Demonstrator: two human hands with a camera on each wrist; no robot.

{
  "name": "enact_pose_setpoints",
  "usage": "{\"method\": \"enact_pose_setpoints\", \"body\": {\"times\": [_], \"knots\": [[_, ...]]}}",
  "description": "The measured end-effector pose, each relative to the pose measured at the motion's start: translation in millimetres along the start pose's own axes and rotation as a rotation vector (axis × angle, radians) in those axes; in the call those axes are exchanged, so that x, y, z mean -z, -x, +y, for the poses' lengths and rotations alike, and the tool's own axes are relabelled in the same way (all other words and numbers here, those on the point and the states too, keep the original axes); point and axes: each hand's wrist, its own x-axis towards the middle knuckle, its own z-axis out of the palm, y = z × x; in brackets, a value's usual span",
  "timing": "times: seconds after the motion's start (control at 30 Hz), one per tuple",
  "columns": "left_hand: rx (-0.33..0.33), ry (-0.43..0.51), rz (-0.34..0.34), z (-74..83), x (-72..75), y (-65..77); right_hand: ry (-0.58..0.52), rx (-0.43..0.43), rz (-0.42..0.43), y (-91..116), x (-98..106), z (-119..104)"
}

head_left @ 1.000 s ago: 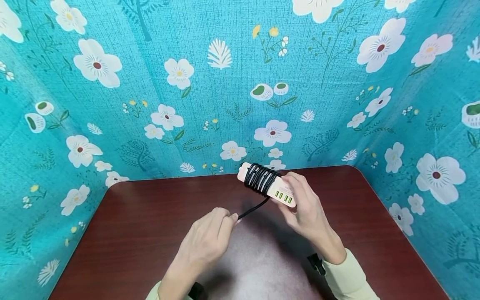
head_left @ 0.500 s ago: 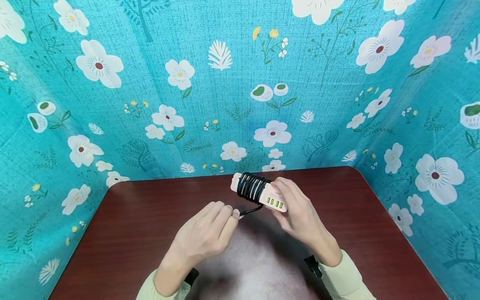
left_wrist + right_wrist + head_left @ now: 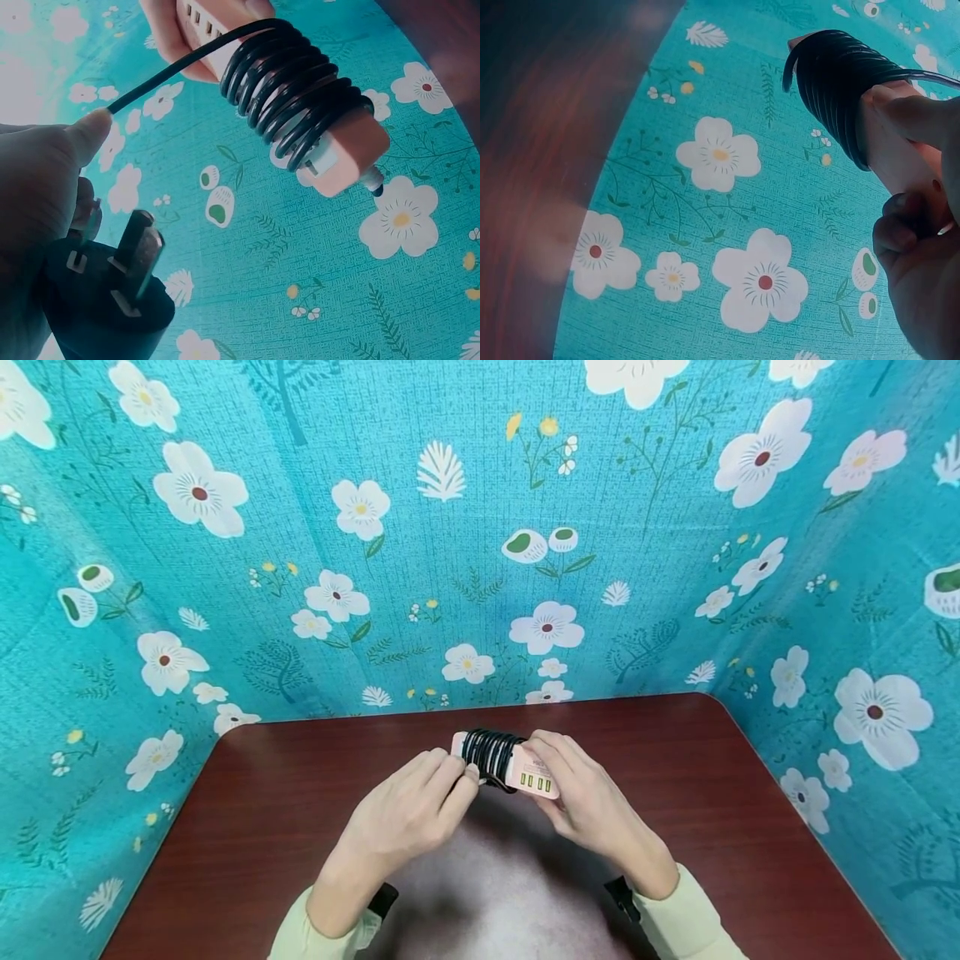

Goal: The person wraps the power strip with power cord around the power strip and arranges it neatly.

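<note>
A pale pink power strip (image 3: 534, 774) with a row of USB ports is held up over the table. Black cord (image 3: 289, 90) is wound round it in several tight coils. My right hand (image 3: 596, 797) grips the strip by its port end, thumb on one side and fingers on the other. With thumb and fingers my left hand (image 3: 408, 814) pinches the cord's free length, close beside the coils in the head view. In the left wrist view, a black plug (image 3: 105, 300) with metal pins shows by that hand's palm. The strip's far end (image 3: 349, 154) sticks out past the coils.
A dark red wooden table (image 3: 285, 793) lies under both hands, with a bright glare at its front middle. Blue-green floral cloth (image 3: 450, 568) hangs behind it and along both sides. Dark straps sit at both wrists, by the pale green sleeves (image 3: 693, 910).
The right hand has brought the strip down and left, nearer the left hand. The visible length of cord between left hand and coils has shortened. Both hands keep their holds.
</note>
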Motion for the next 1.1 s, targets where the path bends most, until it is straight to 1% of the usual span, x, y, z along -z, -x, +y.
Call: {"method": "enact_pose_setpoints", "body": {"times": [0.17, 0.27, 0.33, 0.47, 0.6, 0.73, 0.9, 0.97, 1.1], "knots": [[0.019, 0.024, -0.027, -5.0, -0.8, 1.2, -0.015, 0.023, -0.021, 0, -4, -3], [0.041, 0.063, -0.051, -8.9, -2.1, 1.8, -0.020, 0.027, -0.047, -1, -6, -6], [0.066, 0.103, -0.076, -11.8, -3.1, 2.7, -0.029, 0.026, -0.061, -1, -7, -8], [0.133, 0.217, -0.131, -17.8, -4.2, 5.5, -0.064, 0.027, -0.090, -2, -8, -12], [0.168, 0.295, -0.159, -22.1, -4.8, 6.9, -0.085, 0.041, -0.119, -1, -11, -16], [0.195, 0.353, -0.176, -26.1, -5.1, 8.0, -0.124, 0.047, -0.143, -1, -12, -19], [0.238, 0.477, -0.185, -32.9, -8.5, 10.3, -0.216, 0.058, -0.173, -2, -13, -24], [0.246, 0.520, -0.185, -35.3, -11.0, 12.2, -0.234, 0.067, -0.177, -2, -13, -26], [0.264, 0.576, -0.204, -39.2, -16.0, 18.4, -0.253, 0.079, -0.170, -2, -16, -28]]}}
